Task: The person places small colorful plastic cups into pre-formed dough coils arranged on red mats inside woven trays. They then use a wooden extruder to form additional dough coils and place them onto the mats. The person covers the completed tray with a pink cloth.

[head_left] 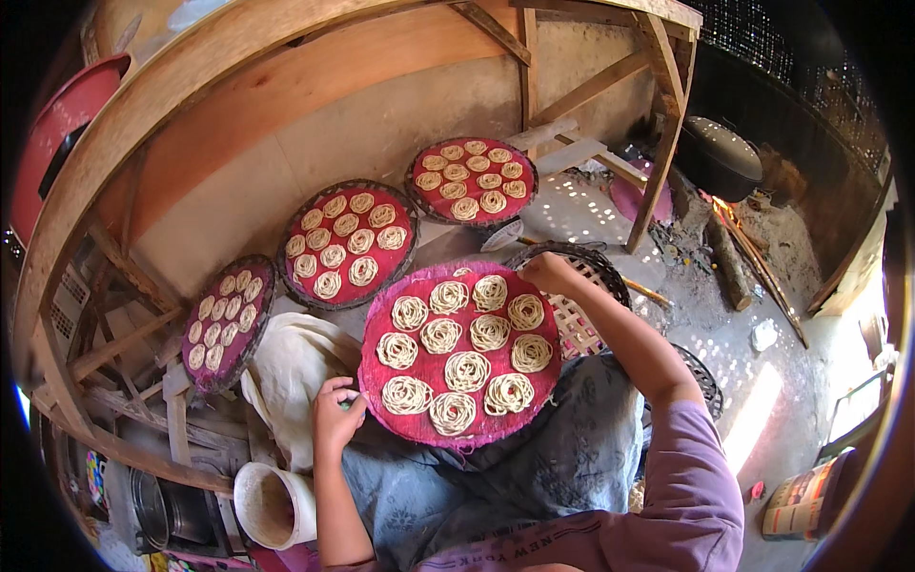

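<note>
On my lap rests a round tray covered with red cloth (448, 334), its frayed pink edge showing all around. Several coiled nests of pale noodles (468, 372) lie spread over the cloth. At the tray's left edge, my left hand (337, 414) is closed with its fingertips at the rim. My right hand (551, 275) reaches across to the far right edge and is closed at the rim there; its fingertips are partly hidden. Just right of the tray, an open-weave basket (583, 334) sits partly covered by my right arm.
Three more red-lined trays of noodle nests lean or lie beyond: left (229, 329), middle (329, 229) and far (472, 181). A pale cloth (295, 357) and white bucket (276, 505) are at left. Far right, a black pot (717, 157) stands over burning wood (729, 214). Wooden framing (658, 133) arches overhead.
</note>
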The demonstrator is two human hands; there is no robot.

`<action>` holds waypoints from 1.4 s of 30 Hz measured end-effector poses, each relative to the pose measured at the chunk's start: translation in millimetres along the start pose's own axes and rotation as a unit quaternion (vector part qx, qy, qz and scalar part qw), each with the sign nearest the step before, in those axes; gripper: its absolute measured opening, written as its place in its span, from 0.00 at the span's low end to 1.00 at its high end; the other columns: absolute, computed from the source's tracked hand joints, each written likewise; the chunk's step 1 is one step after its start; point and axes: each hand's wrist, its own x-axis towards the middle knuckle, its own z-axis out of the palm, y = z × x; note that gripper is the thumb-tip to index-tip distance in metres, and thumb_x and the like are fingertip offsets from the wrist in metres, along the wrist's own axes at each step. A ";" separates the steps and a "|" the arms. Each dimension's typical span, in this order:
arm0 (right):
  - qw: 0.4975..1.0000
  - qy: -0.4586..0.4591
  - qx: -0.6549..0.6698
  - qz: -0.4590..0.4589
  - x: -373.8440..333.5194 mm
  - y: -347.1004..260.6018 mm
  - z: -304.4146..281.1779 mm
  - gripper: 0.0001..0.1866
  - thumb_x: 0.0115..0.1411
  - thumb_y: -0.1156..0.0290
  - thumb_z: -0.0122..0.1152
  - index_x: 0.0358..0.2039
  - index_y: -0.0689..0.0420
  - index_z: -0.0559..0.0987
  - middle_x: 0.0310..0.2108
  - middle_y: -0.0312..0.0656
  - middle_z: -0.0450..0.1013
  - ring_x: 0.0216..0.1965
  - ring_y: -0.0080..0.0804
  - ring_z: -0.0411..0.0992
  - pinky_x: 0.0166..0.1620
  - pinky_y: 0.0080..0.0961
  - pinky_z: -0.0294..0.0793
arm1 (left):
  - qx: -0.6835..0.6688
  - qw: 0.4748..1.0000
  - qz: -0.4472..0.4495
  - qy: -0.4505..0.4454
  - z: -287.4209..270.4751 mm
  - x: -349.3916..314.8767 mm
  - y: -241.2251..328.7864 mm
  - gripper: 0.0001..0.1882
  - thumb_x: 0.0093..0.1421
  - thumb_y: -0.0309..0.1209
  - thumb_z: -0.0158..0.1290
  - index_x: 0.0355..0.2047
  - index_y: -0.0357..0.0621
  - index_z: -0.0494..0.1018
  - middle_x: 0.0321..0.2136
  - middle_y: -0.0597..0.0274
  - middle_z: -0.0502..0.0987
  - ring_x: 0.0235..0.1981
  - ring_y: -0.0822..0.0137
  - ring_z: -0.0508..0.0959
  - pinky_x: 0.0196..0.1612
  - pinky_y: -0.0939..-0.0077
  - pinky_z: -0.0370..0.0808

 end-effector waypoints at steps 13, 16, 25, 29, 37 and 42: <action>0.983 0.088 0.085 -0.140 -21.2 -27.2 -64.9 0.09 0.51 0.68 0.65 0.31 0.59 0.82 0.28 0.49 0.78 0.29 0.38 0.76 0.35 0.32 0.74 | 0.089 0.982 0.164 -0.038 -19.9 44.1 146.5 0.02 0.46 0.20 0.59 0.21 0.35 0.76 0.42 0.57 0.73 0.39 0.67 0.75 0.37 0.76 0.72; 0.985 0.108 0.129 -0.044 -37.1 -8.0 -130.1 0.07 0.57 0.75 0.62 0.36 0.62 0.79 0.29 0.39 0.77 0.31 0.22 0.73 0.38 0.23 0.74 | 0.123 0.953 0.273 -0.054 -6.2 81.7 200.5 0.02 0.48 0.20 0.59 0.23 0.35 0.76 0.42 0.54 0.73 0.39 0.64 0.75 0.41 0.73 0.72; 0.925 0.374 0.058 0.032 -88.1 111.4 -217.3 0.07 0.55 0.74 0.62 0.32 0.65 0.79 0.23 0.40 0.76 0.26 0.18 0.70 0.31 0.22 0.70 | 0.214 0.846 0.473 -0.122 220.3 236.0 260.3 0.08 0.50 0.33 0.61 0.22 0.41 0.78 0.40 0.64 0.76 0.40 0.59 0.78 0.42 0.65 0.74; 0.920 0.380 0.025 0.094 -75.3 190.0 -165.8 0.07 0.53 0.74 0.60 0.31 0.64 0.80 0.25 0.46 0.78 0.27 0.25 0.76 0.34 0.25 0.74 | 0.333 0.816 0.425 -0.205 343.2 281.8 219.1 0.08 0.47 0.35 0.63 0.24 0.43 0.80 0.41 0.67 0.76 0.38 0.60 0.79 0.39 0.64 0.75; 0.908 0.309 0.116 0.257 -27.7 303.7 -12.7 0.10 0.52 0.70 0.63 0.30 0.64 0.81 0.26 0.55 0.78 0.30 0.45 0.79 0.37 0.35 0.76 | 0.485 0.720 0.445 -0.221 478.1 335.3 125.5 0.12 0.50 0.29 0.56 0.36 0.40 0.72 0.32 0.49 0.79 0.38 0.50 0.80 0.40 0.56 0.76; 0.913 0.288 0.082 0.278 -26.7 335.3 37.5 0.09 0.50 0.71 0.66 0.29 0.63 0.80 0.26 0.51 0.78 0.28 0.41 0.78 0.35 0.33 0.75 | 0.524 0.680 0.445 -0.254 505.9 335.8 86.6 0.11 0.48 0.28 0.56 0.33 0.39 0.73 0.33 0.50 0.79 0.39 0.51 0.79 0.41 0.59 0.77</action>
